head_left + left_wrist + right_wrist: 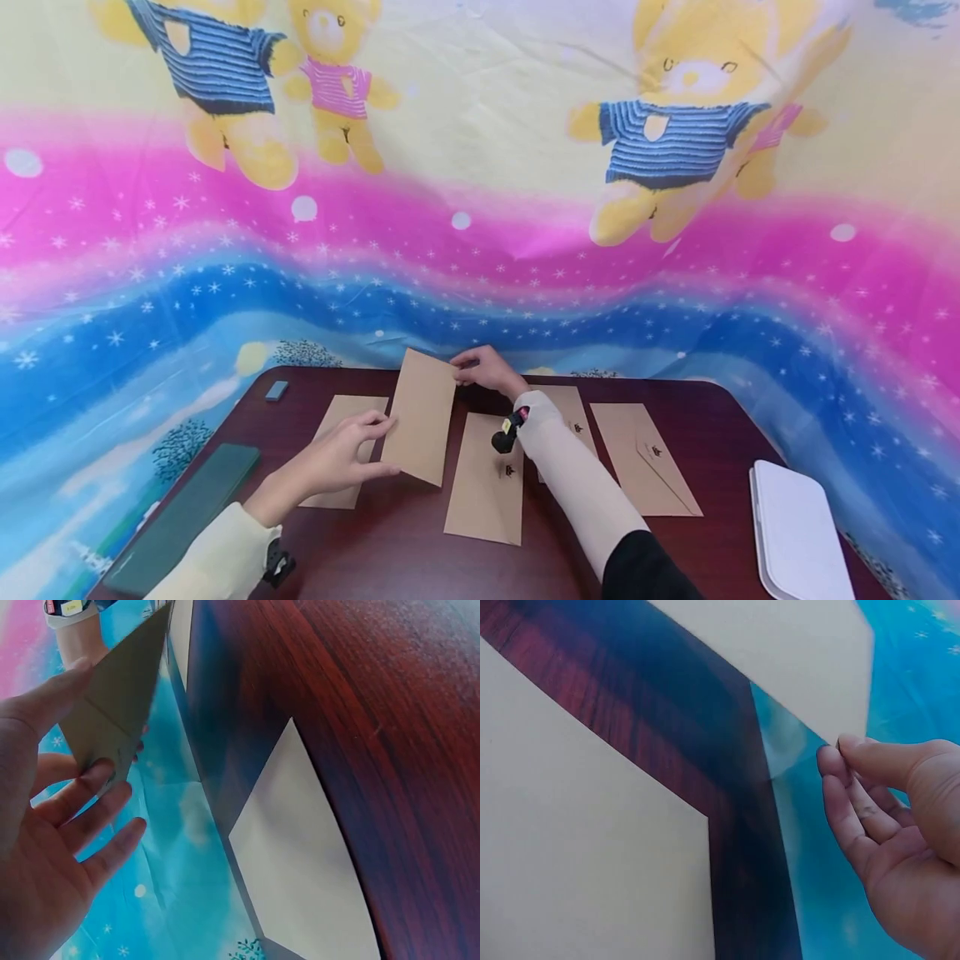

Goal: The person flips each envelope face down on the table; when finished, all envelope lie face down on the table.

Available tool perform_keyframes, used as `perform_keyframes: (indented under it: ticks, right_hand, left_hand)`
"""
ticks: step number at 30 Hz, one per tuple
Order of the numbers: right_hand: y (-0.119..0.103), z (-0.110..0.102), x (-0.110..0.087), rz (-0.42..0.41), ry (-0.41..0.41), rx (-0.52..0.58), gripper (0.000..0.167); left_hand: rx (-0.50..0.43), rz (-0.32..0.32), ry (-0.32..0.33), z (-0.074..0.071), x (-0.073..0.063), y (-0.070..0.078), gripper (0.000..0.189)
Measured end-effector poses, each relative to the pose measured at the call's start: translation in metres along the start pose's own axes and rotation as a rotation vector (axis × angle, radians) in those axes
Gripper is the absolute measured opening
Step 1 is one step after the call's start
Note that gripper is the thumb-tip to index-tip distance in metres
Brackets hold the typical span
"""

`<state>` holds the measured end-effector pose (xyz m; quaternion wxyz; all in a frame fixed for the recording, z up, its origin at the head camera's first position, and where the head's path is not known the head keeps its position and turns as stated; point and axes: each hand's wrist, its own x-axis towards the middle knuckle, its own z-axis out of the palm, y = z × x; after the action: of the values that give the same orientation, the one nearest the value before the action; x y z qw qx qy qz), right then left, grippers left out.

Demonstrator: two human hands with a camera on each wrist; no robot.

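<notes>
At the head view's lower centre, a brown rectangular paper envelope (420,421) tilts over the dark-red wooden table (397,542); the person's left hand (337,456) pinches its left edge, the right hand (489,369) its upper-right corner.

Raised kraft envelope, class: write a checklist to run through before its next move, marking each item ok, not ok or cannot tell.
1. Right hand pinching the upper right corner of the raised kraft envelope: ok.
2. Left hand at its left edge: ok.
3. Left hand's hold firm: cannot tell.
4. Raised kraft envelope flat on the table: not ok, held tilted.
5. Rightmost envelope clear of both hands: ok.
</notes>
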<state>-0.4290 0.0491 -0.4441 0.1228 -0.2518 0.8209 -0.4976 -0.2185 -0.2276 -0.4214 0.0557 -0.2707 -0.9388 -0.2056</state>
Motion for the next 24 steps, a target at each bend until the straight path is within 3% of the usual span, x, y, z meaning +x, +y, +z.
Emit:
perform_keyframes:
  ticks: [12, 16, 19, 24]
  right_hand:
    - [-0.003, -0.010, -0.007, -0.002, -0.002, -0.048, 0.026]
    - [-0.001, -0.002, -0.007, -0.018, -0.002, -0.180, 0.026]
    - [0.000, 0.008, -0.006, -0.045, -0.013, -0.344, 0.028]
    - [0.002, 0.023, -0.006, -0.079, -0.063, -0.515, 0.032]
  left_hand:
    - [-0.038, -0.040, -0.086, 0.006, 0.003, -0.006, 0.081]
    - [-0.033, -0.054, -0.114, 0.009, 0.003, -0.009, 0.080]
    - [-0.020, -0.072, -0.138, 0.012, 0.003, -0.012, 0.078]
    - [0.025, -0.072, -0.165, 0.016, 0.002, -0.015, 0.075]
